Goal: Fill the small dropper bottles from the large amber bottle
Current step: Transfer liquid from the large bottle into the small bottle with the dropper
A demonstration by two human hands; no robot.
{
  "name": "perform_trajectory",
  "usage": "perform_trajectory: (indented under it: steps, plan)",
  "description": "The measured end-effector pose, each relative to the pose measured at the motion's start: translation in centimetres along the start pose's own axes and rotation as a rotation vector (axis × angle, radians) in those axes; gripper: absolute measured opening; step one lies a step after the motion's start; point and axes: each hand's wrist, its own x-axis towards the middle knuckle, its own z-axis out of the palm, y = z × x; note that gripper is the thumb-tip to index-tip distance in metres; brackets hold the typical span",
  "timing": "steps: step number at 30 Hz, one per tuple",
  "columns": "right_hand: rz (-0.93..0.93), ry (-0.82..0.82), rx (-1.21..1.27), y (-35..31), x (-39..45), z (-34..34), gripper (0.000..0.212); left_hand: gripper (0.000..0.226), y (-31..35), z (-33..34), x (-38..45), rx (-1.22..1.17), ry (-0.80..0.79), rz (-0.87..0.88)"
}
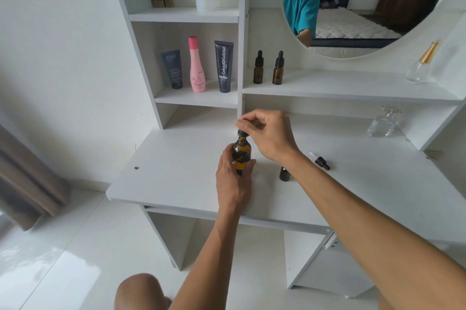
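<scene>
step: drawing or returning liquid at the big bottle [241, 155], judged; dropper cap [242, 133] sat at its neck, which of the two could not be told
left hand: [233, 178] fingers curled round the big bottle, gripping it upright near the desk's [176, 173] middle, a bit toward the front edge
right hand: [267, 133] thumb and fingertips together, pinching the dropper cap from above; other fingers loosely curled
small bottle: [284, 174] open, no cap on, stood on the desk just right of the big bottle, partly behind the right forearm
loose dropper: [319, 160] lay flat on the desk, right of the small bottle, apart from it, glass tip toward the back
shelf bottles: two capped ones [258, 67] [278, 68] stood at the left end of the shelf [353, 87] under the mirror [340, 52], well apart from the hands; filled or not could not be told
progress: early, judged; one small bottle open, two capped
next move: lift the dropper straight up clear of the neck, carry it over the small bottle's mouth, squeeze; needs the left hand steadying the big bottle and a careful aim at a narrow opening
hidden: pipette inside the neck not visible; liquid level in the big bottle hard to read through dark glass and fingers; base of the big bottle covered by the left hand; small bottle's mouth cut off by the forearm
unclear: whether the cap was screwed on or lifted free
</scene>
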Motion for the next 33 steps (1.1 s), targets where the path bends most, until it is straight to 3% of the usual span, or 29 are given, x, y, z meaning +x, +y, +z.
perform_trajectory:
  steps: [22, 33]
  plan:
    - [0.045, -0.025, -0.086, 1.08, -0.74, 0.46, 0.021, 0.048, 0.34, -0.19, -0.25, -0.008, 0.005, 0.006]
    - [0.059, -0.025, -0.109, 0.92, -0.64, 0.12, 0.040, 0.052, 0.24, -0.22, -0.14, 0.035, -0.007, -0.008]
